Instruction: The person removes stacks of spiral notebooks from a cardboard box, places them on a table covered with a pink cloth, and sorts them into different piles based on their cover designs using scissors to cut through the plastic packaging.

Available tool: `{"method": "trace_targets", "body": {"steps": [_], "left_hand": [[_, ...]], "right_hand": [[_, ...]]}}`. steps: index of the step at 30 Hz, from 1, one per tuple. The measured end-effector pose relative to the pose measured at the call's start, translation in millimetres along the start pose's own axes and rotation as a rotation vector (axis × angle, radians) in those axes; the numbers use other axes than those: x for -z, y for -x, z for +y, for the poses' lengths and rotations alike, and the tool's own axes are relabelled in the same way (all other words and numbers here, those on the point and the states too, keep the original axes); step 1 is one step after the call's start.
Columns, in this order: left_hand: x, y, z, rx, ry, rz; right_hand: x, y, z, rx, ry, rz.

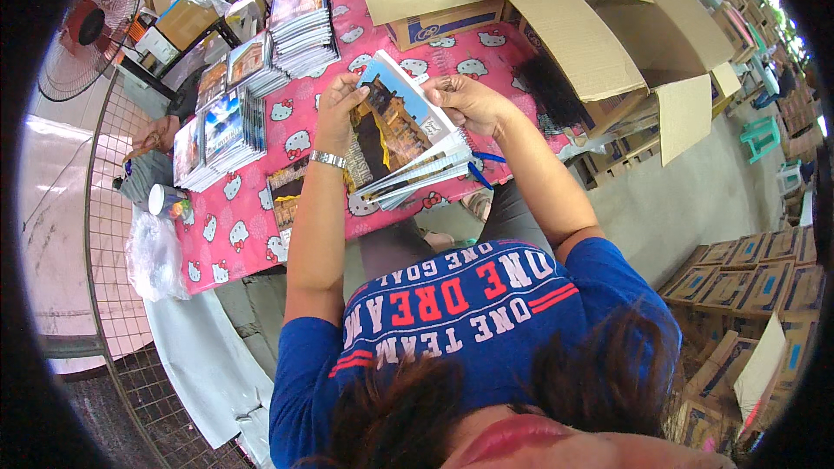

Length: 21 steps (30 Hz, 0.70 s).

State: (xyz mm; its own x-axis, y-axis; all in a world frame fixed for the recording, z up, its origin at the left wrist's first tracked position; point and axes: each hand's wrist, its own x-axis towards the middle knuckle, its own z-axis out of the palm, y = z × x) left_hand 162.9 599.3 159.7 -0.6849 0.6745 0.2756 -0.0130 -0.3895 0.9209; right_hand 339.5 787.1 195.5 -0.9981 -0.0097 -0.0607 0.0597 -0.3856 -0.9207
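Pink cloth with a white cartoon-cat print covers the table (252, 234), and that's where we're working. We've got a bundle of spiral-bound notebooks (404, 135) held up over the middle of the table, tilted, top cover showing a photo of a tall building against blue sky. Our left hand (337, 108) grips the bundle's upper left edge, fingers curled tight around it, with a silver wristwatch (327, 159) on that wrist. Our right hand (465, 95) pinches the far top corner near the wire binding, fingers bent close together on it. So both hands are closed on the same bundle, which fans out a bit at the lower edge, just above the table's near side.

Further out on the left of the cloth sit several stacks of notebooks (228, 126) with picture covers, and a taller pile (302, 26) at the far edge. A big open cardboard box (599, 26) sits to the right, flaps spread wide. A standing fan (87, 22) is off in the far left corner, and more small brown boxes (747, 274) are stacked on the floor at right.
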Motion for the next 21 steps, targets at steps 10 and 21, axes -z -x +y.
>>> {"method": "trace_targets", "body": {"steps": [10, 21], "left_hand": [[0, -2, -4, -0.018, -0.021, -0.019], [-4, 4, 3, 0.011, -0.02, 0.054]], "right_hand": [[3, -4, -4, 0.024, 0.216, 0.182], [7, -5, -4, -0.081, 0.377, 0.274]]}}
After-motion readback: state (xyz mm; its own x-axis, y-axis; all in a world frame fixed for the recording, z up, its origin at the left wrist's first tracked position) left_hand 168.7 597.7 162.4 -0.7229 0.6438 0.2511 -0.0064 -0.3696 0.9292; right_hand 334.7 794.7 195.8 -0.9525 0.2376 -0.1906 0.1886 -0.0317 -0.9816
